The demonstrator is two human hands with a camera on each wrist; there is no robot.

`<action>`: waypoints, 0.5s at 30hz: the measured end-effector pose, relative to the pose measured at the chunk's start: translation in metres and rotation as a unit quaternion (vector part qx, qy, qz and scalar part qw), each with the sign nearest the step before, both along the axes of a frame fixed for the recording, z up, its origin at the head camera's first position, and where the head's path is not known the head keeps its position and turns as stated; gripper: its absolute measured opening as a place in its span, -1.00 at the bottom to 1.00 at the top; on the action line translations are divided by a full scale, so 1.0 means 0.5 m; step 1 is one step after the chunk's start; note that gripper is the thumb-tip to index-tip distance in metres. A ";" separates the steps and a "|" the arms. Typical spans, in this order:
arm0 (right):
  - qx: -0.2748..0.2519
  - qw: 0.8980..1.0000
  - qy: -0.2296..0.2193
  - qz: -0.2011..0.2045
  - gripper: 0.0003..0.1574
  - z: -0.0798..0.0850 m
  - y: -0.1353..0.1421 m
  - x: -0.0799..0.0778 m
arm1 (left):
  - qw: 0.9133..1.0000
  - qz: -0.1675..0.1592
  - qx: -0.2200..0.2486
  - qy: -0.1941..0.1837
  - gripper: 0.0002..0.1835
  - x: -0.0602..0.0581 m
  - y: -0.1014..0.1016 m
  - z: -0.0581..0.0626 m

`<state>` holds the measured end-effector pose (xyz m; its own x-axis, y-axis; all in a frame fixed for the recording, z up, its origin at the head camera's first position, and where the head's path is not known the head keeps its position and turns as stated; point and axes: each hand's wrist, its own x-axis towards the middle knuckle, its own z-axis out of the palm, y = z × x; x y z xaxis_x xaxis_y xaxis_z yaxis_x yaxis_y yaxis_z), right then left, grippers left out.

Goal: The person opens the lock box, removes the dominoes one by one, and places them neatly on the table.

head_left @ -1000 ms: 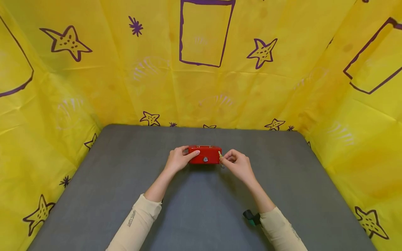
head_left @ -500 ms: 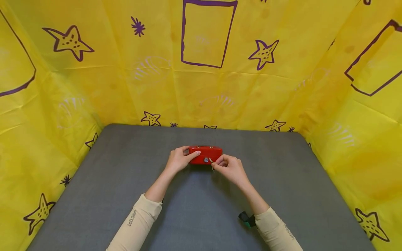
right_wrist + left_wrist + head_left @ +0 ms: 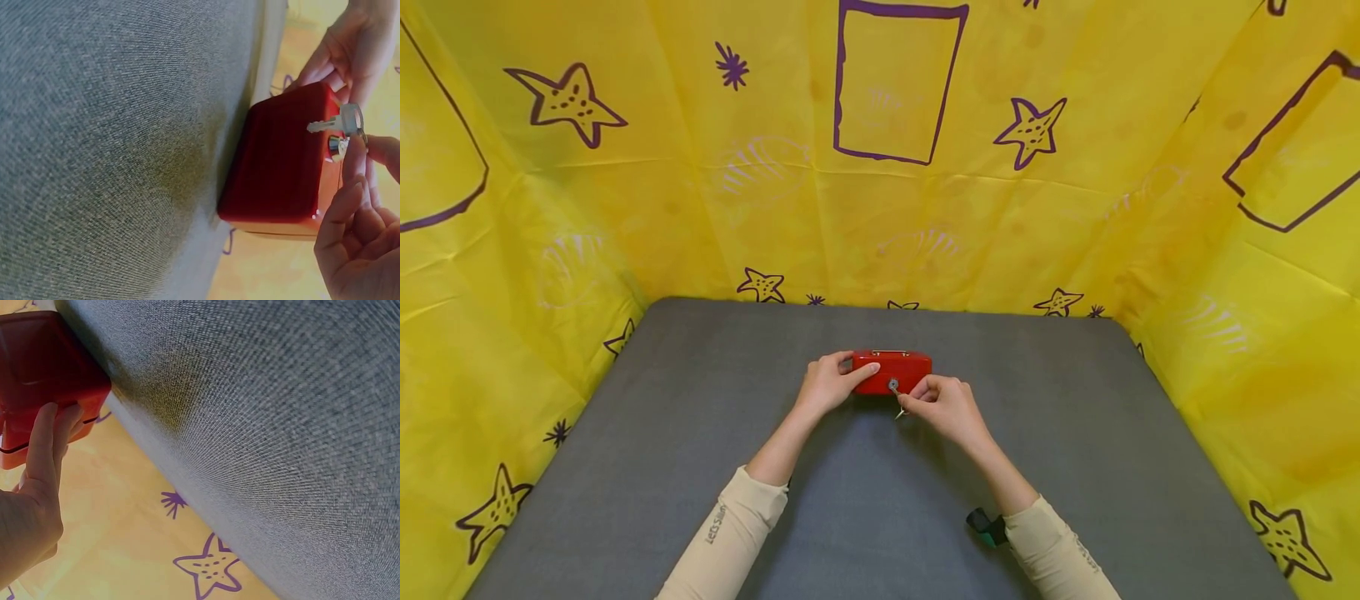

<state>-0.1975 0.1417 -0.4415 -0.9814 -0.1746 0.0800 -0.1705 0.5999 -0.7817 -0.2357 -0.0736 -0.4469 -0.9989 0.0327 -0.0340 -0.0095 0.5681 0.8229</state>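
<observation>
Looking stiff, rather light and slippery, the glossy red rectangular metal-like box (image 3: 912, 367) over the grey cloth-covered table (image 3: 850, 508) is best held by its ends — the left hand (image 3: 827, 383) grips one, while the right hand (image 3: 946, 405) pinches a slim silver metal key (image 3: 897, 392).

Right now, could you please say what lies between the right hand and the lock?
The head view shows a key there, pinched by the right hand.
</observation>
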 end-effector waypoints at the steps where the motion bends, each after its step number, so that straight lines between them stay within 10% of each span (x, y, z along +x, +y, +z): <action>1: 0.001 1.000 0.001 -0.001 -0.77 0.000 0.000 0.000 | 1.000 0.000 0.000 0.001 -0.30 0.000 0.000 0.000; 15: 0.012 1.000 0.020 -0.017 -0.76 0.008 -0.011 0.000 | 1.000 0.002 0.008 -0.009 -0.29 0.006 0.000 0.003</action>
